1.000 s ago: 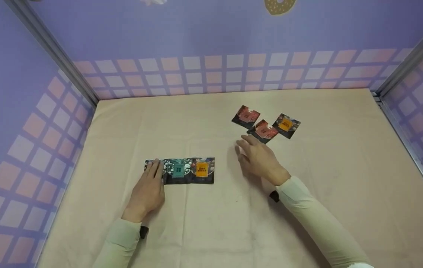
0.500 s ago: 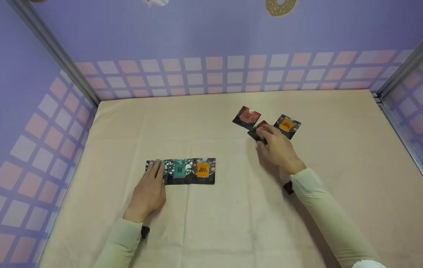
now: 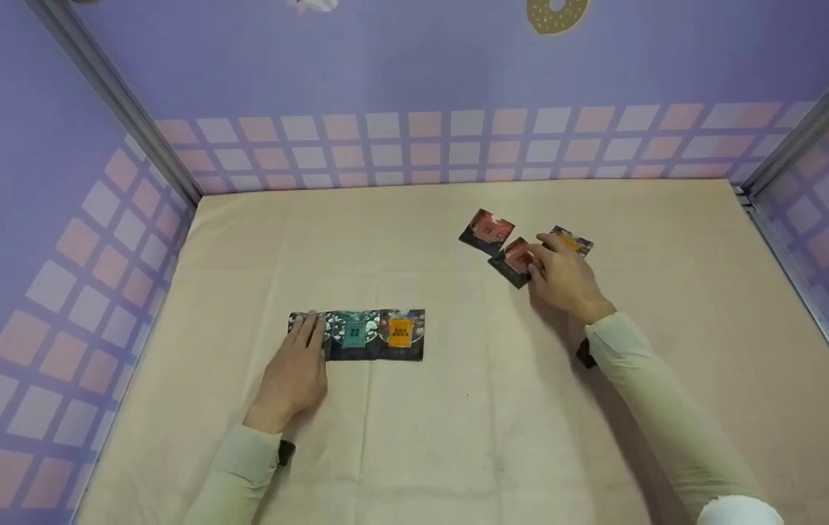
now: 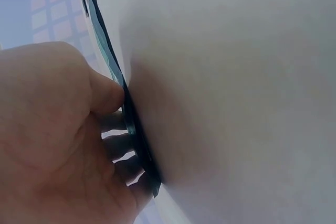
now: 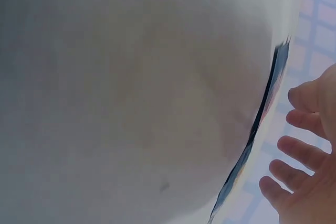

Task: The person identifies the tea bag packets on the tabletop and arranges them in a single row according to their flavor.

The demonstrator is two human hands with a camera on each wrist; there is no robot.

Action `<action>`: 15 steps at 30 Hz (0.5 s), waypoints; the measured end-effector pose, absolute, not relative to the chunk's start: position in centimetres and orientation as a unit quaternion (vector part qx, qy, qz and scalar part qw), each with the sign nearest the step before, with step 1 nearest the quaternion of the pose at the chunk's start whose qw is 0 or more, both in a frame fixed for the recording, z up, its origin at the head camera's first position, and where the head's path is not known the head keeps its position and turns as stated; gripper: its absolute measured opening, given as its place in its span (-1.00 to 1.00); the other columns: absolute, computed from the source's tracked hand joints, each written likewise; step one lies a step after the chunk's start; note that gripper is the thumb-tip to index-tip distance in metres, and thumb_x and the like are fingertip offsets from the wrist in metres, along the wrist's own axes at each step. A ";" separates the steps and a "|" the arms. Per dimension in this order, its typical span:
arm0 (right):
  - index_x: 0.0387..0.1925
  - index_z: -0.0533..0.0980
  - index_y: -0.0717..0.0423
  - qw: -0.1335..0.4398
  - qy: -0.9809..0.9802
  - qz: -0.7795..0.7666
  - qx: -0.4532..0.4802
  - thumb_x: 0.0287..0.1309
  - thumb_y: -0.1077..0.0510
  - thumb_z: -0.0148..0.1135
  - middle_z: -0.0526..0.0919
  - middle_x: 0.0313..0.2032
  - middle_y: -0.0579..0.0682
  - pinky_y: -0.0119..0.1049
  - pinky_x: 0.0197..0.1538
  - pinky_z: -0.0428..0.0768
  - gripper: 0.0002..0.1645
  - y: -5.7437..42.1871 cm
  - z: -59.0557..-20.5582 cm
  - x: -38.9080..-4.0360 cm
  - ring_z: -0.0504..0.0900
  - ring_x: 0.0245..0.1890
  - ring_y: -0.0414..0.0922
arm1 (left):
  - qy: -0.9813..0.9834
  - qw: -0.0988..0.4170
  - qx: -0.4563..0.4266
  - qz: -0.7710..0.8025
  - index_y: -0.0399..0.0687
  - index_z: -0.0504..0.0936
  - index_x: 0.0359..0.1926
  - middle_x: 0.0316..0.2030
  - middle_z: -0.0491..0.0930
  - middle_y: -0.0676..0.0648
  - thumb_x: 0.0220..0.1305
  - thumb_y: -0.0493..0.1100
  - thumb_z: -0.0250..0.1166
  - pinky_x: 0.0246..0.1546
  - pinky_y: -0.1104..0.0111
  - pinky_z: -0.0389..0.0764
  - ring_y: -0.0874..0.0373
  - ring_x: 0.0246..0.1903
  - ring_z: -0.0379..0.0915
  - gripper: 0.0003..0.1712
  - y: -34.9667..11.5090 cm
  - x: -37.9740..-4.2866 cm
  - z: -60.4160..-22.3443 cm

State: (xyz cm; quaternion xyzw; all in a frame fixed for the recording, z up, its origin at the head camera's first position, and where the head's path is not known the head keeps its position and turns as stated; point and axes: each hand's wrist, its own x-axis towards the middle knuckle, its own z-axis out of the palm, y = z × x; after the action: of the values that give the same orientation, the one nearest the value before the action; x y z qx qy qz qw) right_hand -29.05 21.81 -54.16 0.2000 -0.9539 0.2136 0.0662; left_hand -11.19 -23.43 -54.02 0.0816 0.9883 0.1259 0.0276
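Observation:
Flat square sachets with dark bases lie on a cloth. My left hand (image 3: 292, 379) rests on the leftmost one of a row of three, its straight fingers covering most of it. Beside it are a teal-labelled sachet (image 3: 353, 351) and an orange-labelled sachet (image 3: 401, 334), edge to edge. My right hand (image 3: 567, 281) hovers at the loose group, fingers spread and holding nothing. Its fingertips overlap the nearer red-labelled sachet (image 3: 507, 264) and partly hide another orange-labelled sachet (image 3: 582, 245). In the right wrist view the fingers (image 5: 302, 153) stand apart from the sachets' edges (image 5: 262, 108).
A second red-labelled sachet (image 3: 487, 230) lies behind the nearer red one, their corners close together. The pale cloth (image 3: 429, 437) covers the table. Purple checked walls (image 3: 421, 146) enclose the back and sides, with metal posts (image 3: 115, 102) at the corners.
My right hand has moved right and away from me, passing over the nearer red sachet to the loose orange one. The left hand has stayed on the row.

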 end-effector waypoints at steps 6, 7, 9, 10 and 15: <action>0.33 0.54 0.42 0.061 -0.955 0.225 0.183 0.49 0.24 0.14 0.43 0.44 0.43 0.33 0.52 0.40 -0.50 23.1 -53.9 -29.9 0.41 0.46 0.40 | 0.988 0.025 0.083 0.129 -0.50 0.15 0.60 0.61 0.10 -0.48 0.62 -0.28 -0.07 0.65 -0.12 0.16 -0.42 0.62 0.01 -0.35 -23.5 -11.2 -54.1; 0.33 0.53 0.43 0.061 -0.954 0.232 0.179 0.49 0.25 0.13 0.43 0.44 0.43 0.33 0.52 0.40 -0.51 23.4 -53.9 -30.1 0.42 0.46 0.40 | 0.988 0.023 0.085 0.128 -0.51 0.15 0.59 0.61 0.11 -0.49 0.62 -0.29 -0.06 0.65 -0.12 0.17 -0.42 0.62 0.02 -0.35 -23.5 -11.2 -54.1; 0.32 0.53 0.45 0.060 -0.952 0.245 0.171 0.49 0.27 0.12 0.43 0.44 0.43 0.33 0.52 0.39 -0.51 23.9 -53.9 -30.4 0.42 0.45 0.41 | 0.988 0.020 0.088 0.126 -0.51 0.16 0.59 0.61 0.11 -0.49 0.62 -0.29 -0.06 0.64 -0.12 0.17 -0.42 0.61 0.02 -0.36 -23.5 -11.1 -54.1; 0.32 0.53 0.46 0.059 -0.952 0.252 0.166 0.48 0.28 0.12 0.43 0.44 0.43 0.34 0.51 0.39 -0.51 24.2 -53.9 -30.5 0.43 0.45 0.41 | 0.988 0.019 0.088 0.125 -0.51 0.16 0.59 0.60 0.11 -0.49 0.62 -0.29 -0.06 0.64 -0.13 0.18 -0.43 0.61 0.02 -0.36 -23.5 -11.1 -54.1; 0.34 0.51 0.45 0.040 -0.952 0.259 0.160 0.49 0.29 0.10 0.40 0.46 0.44 0.33 0.53 0.38 -0.50 25.3 -54.1 -31.0 0.41 0.45 0.43 | 0.988 0.016 0.084 0.127 -0.50 0.17 0.59 0.61 0.12 -0.48 0.63 -0.29 -0.05 0.63 -0.13 0.21 -0.42 0.61 0.04 -0.36 -23.4 -11.1 -54.2</action>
State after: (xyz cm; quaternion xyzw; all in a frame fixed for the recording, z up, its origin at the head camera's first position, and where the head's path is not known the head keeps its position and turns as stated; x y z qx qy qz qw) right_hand -31.03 25.27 -54.14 0.1600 -0.9517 0.2591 0.0398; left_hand -11.06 -23.43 -54.24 0.0835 0.9882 0.1275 0.0164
